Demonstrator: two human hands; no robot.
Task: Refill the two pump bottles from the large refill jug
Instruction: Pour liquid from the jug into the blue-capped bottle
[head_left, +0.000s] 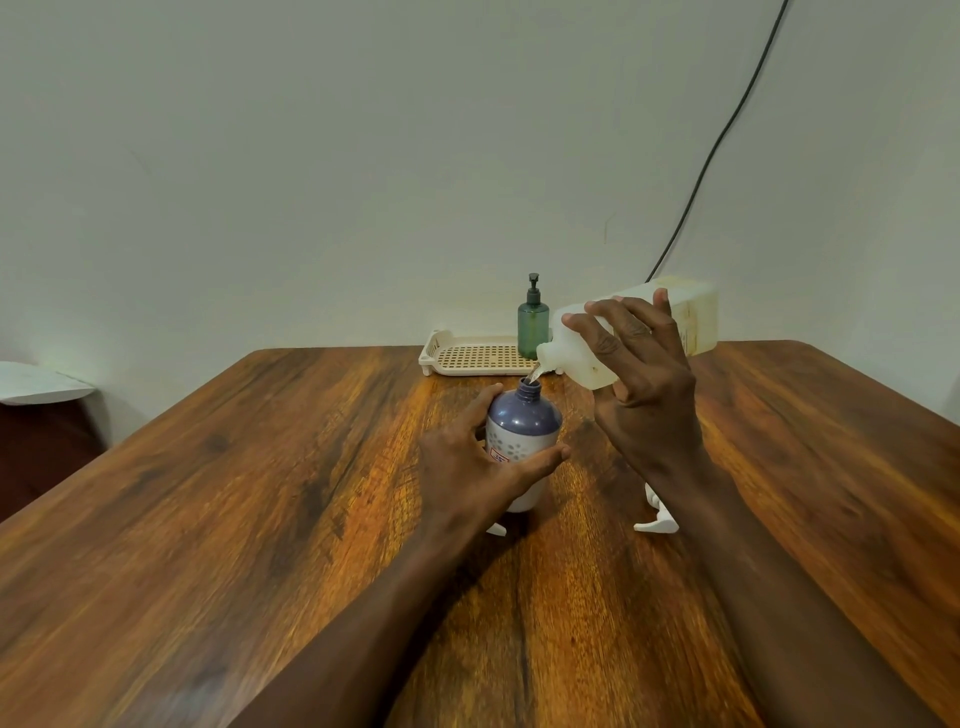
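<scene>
A purple-and-white bottle stands upright on the wooden table, its neck uncapped. My left hand grips its body from the left side. My right hand holds the large translucent refill jug tilted with its spout down to the left, just above the bottle's neck; a thin clear stream runs from spout to neck. A green pump bottle, pump on, stands in the back by the tray. A white pump head lies on the table beneath my right wrist.
A cream perforated tray sits at the table's far edge against the wall. A small white piece lies under my left wrist. A black cable hangs down the wall at right. A white object rests on dark furniture at far left.
</scene>
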